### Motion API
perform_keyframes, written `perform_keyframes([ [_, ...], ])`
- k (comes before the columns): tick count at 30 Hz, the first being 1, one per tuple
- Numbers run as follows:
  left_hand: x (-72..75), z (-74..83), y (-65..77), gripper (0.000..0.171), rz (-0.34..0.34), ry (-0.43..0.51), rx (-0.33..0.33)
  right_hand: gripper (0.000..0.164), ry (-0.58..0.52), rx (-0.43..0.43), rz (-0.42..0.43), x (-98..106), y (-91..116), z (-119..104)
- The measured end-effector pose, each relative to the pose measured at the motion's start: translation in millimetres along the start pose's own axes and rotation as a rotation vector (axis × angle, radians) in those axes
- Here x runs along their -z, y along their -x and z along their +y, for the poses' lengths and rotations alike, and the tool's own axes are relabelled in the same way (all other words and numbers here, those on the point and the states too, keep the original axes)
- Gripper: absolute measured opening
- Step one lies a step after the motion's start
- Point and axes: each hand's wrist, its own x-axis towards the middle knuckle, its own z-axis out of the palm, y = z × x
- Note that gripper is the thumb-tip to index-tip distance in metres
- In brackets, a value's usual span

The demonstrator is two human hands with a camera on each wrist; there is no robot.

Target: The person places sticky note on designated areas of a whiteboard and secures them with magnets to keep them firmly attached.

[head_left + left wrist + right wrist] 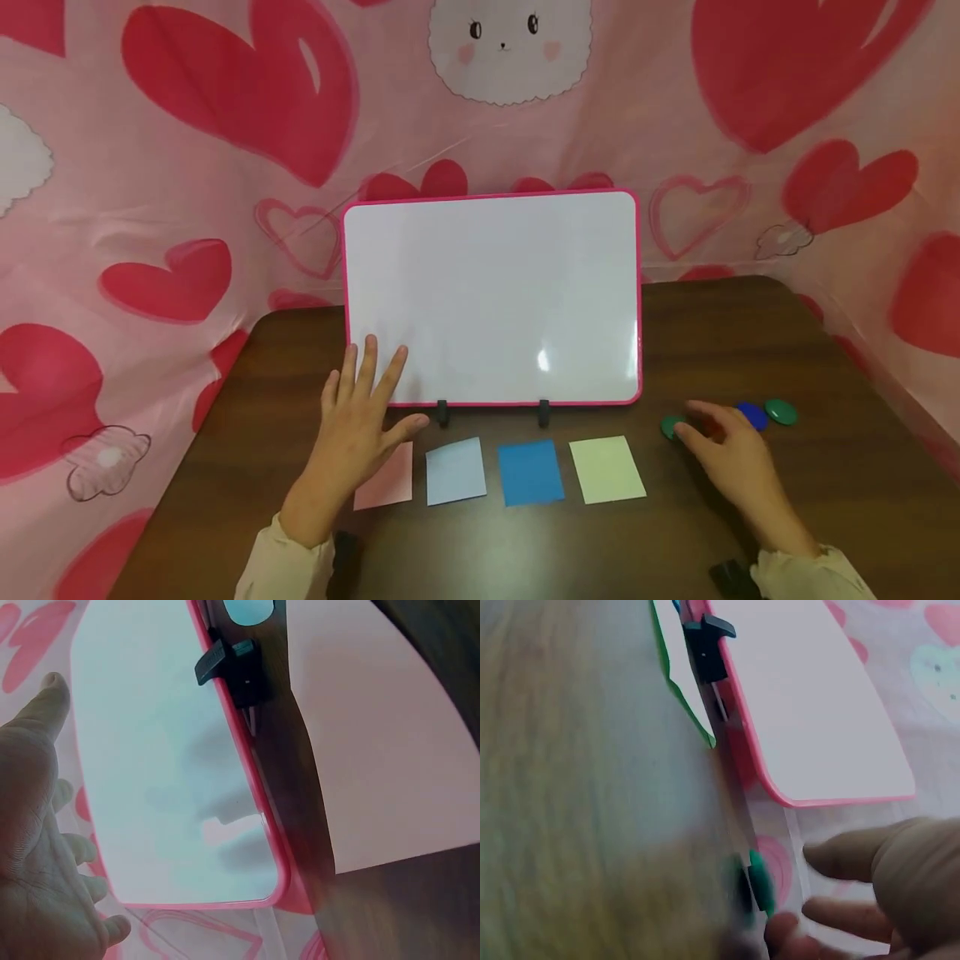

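My left hand [352,433] hovers with fingers spread in front of the lower left corner of a pink-framed whiteboard [491,292]. It overlaps part of a pink sticky note [390,483] and holds nothing. Thumb and fingers apart, my right hand [727,454] is at a round green magnet [670,427] on the dark table. In the right wrist view this magnet [761,881] shows just beyond the fingertips, with a gap to the thumb. A blue magnet [752,416] and another green magnet [782,412] lie behind the right hand.
Light blue [456,472], blue [531,473] and pale yellow [607,470] sticky notes lie in a row before the whiteboard. Black clips [543,414] hold up its bottom edge. A pink heart-patterned cloth [187,167] hangs behind the brown table [480,550].
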Motion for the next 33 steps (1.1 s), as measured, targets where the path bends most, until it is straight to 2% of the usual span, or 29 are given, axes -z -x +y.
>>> perform_keyframes([
  [2, -0.1, 1.1, -3.1, 0.099, -0.002, -0.002, -0.008, 0.052, 0.073, 0.046, 0.033, -1.0, 2.1, 1.6],
  [6, -0.3, 1.7, -4.3, 0.101, -0.015, -0.007, -0.003, 0.065, 0.178, 0.111, 0.011, -3.0, 1.8, 1.4],
  [12, 0.1, 0.1, -5.1, 0.101, -0.030, -0.006, 0.015, 0.067, 0.303, 0.149, 0.000, -9.9, 6.3, 1.8],
  [16, 2.1, -2.7, -4.7, 0.100, -0.041, -0.002, 0.032, 0.066, 0.310, 0.155, 0.021, -12.4, 9.2, 1.7],
  [22, 6.9, -7.9, -2.4, 0.099, -0.012, -0.006, 0.049, 0.066, 0.298, 0.146, 0.016, -10.9, 10.3, 0.3],
  [29, 9.3, -9.0, 4.4, 0.098, -0.034, 0.000, 0.065, 0.057, 0.309, 0.289, 0.172, -21.0, 16.1, 11.7],
  [33, 8.6, -15.4, 13.3, 0.087, -0.068, 0.035, 0.096, 0.055, 0.304, 0.294, 0.183, -21.8, 17.0, 10.8],
])
